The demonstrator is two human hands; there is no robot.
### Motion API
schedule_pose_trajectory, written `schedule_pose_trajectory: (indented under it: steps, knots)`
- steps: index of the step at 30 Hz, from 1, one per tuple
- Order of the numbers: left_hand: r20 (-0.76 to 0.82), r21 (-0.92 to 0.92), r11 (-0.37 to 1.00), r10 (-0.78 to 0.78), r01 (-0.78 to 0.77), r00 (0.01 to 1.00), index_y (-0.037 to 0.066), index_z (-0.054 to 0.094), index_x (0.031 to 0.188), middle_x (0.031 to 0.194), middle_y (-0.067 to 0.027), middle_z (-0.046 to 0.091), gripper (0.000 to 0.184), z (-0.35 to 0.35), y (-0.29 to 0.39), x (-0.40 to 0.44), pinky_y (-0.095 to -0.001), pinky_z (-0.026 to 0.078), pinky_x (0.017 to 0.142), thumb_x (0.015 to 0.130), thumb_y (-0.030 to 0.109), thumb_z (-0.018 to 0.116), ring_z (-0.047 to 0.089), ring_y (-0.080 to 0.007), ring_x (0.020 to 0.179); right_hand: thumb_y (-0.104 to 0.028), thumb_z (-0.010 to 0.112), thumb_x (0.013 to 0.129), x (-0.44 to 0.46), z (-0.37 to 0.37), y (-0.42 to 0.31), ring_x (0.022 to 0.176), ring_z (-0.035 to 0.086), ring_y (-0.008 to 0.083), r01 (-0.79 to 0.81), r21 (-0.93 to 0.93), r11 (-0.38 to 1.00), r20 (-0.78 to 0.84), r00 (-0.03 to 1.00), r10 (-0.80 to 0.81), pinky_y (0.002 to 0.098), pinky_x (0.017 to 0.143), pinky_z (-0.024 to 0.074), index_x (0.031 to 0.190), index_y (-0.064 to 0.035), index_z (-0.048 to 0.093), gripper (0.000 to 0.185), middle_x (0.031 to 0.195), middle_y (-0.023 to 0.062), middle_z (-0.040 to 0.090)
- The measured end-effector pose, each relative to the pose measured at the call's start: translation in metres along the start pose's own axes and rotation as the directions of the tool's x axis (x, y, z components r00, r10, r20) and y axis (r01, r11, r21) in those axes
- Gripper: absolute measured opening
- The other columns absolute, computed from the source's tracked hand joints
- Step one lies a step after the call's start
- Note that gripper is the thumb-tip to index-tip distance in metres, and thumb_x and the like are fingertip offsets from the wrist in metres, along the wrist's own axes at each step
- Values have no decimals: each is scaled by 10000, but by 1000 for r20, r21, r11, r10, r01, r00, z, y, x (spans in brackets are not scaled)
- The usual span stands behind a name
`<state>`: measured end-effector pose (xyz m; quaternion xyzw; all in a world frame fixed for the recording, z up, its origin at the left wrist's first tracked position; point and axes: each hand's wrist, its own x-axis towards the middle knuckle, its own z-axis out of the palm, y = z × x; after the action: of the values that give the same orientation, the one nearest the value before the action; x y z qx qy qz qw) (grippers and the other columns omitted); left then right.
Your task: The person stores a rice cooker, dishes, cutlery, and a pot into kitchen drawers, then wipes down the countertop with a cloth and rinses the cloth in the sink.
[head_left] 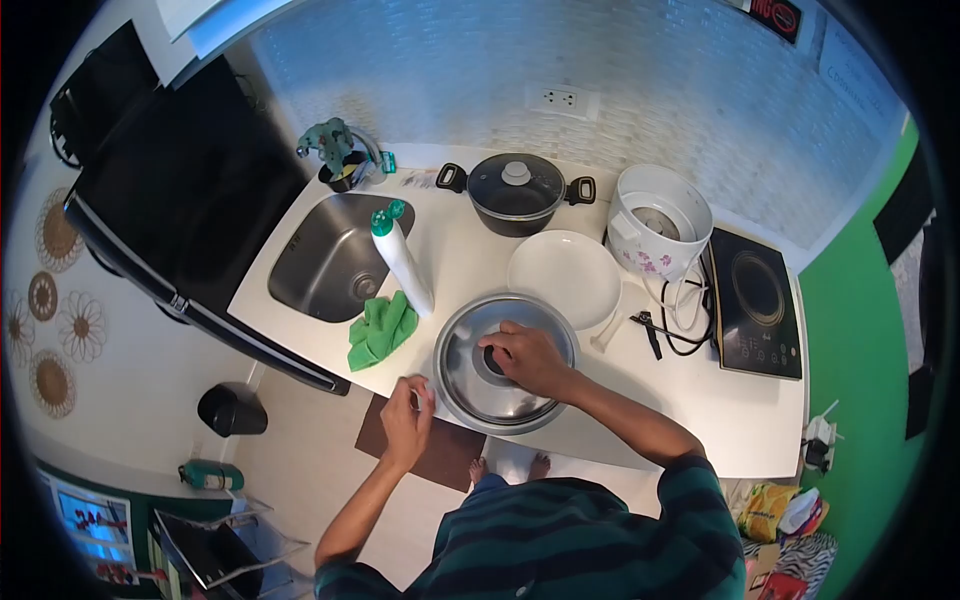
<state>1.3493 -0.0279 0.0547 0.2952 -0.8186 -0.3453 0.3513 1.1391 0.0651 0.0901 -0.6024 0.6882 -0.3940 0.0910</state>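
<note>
A round metal pot with a shiny lid (463, 385) stands at the front edge of the counter. My right hand (527, 360) is closed around the dark knob (494, 358) at the lid's centre. Just left of the pot, my left hand (406, 425) hovers by the counter edge, its fingers loosely curled and the thumb apart, with nothing visible in it. Nearest to that hand lies a green cloth (382, 332). Behind the cloth stands a white bottle with a green cap (404, 265). Whether the lid sits fully down on the pot is hard to tell.
A steel sink (318, 290) is at the left. Toward the back are a lidded dark pot (515, 195), a white plate (565, 275) and a white flowered cooker (660, 225). Black and white cords (685, 320) lie before an induction cooktop (755, 305) at the right.
</note>
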Motion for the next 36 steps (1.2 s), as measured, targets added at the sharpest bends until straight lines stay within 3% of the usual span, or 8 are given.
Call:
schedule_pose_trajectory:
  steps: [8, 13, 14, 18, 21, 28, 32, 36]
  knots:
    - [574, -344, 540, -527, 768, 627, 83, 544, 938, 824, -31, 605, 191, 21, -45, 59, -220, 424, 536, 815, 213, 610, 520, -91, 629, -137, 597, 757, -5, 23, 6, 641, 565, 238, 19, -175, 984, -146, 988, -45, 343, 543, 441, 1095, -110, 544, 344, 781, 88, 532]
    - [572, -637, 324, -410, 700, 710, 43, 593, 985, 887, -37, 621, 248, 41, -68, 53, -263, 481, 704, 791, 189, 640, 590, -130, 801, -202, 644, 775, -18, -45, 37, 668, 538, 146, -163, 123, 979, -358, 913, 197, 275, 605, 464, 1188, -101, 472, 459, 905, 58, 518]
    - [561, -658, 305, -410, 688, 719, 44, 592, 986, 891, -36, 621, 247, 39, -63, 51, -265, 480, 718, 790, 187, 641, 588, -130, 811, -187, 621, 772, -27, -71, 63, 830, 556, 327, -275, -48, 960, -512, 832, 213, 360, 715, 458, 1072, -64, 532, 336, 1038, 125, 540]
    - [542, -702, 247, -422, 668, 727, 35, 505, 1131, 1058, -79, 566, 468, 32, -42, 59, -321, 452, 852, 776, 304, 647, 546, -189, 972, -145, 733, 607, -75, -162, 179, 1007, 478, 350, -677, -64, 733, -835, 438, 332, 369, 897, 375, 1161, 55, 428, 663, 1066, 207, 494]
    - [518, -753, 211, -395, 624, 758, 15, 473, 1153, 1098, -112, 541, 520, 38, 22, 86, -358, 440, 885, 801, 376, 600, 512, -215, 1035, -250, 798, 533, -92, -177, 238, 1000, 490, 351, -419, -21, 908, -716, 640, 279, 368, 938, 353, 1252, 52, 315, 917, 1047, 207, 512]
    - [462, -851, 188, -176, 490, 869, -7, 477, 1161, 1163, -99, 511, 509, 171, 165, 190, -299, 349, 947, 795, 312, 631, 469, -168, 1076, -232, 773, 616, -102, -173, 248, 536, 534, 138, -485, 40, 874, -678, 629, 381, 254, 542, 442, 824, 26, 567, 390, 611, 47, 562]
    - [452, -811, 252, -302, 527, 840, 50, 581, 949, 844, -16, 614, 409, 260, 184, 240, -201, 364, 410, 685, 316, 744, 528, -76, 563, -125, 635, 766, -119, -203, 254, 502, 562, 124, -387, 622, 681, -298, 688, 662, 231, 538, 478, 941, 3, 573, 224, 692, 38, 591]
    - [408, -774, 306, -429, 555, 806, 93, 601, 843, 735, 25, 611, 382, 309, 180, 259, -205, 311, 369, 614, 333, 790, 461, -67, 461, -90, 525, 811, -131, -242, 242, 458, 527, 116, -120, 815, 566, -428, 534, 729, 250, 468, 492, 982, 4, 554, 198, 638, 25, 539]
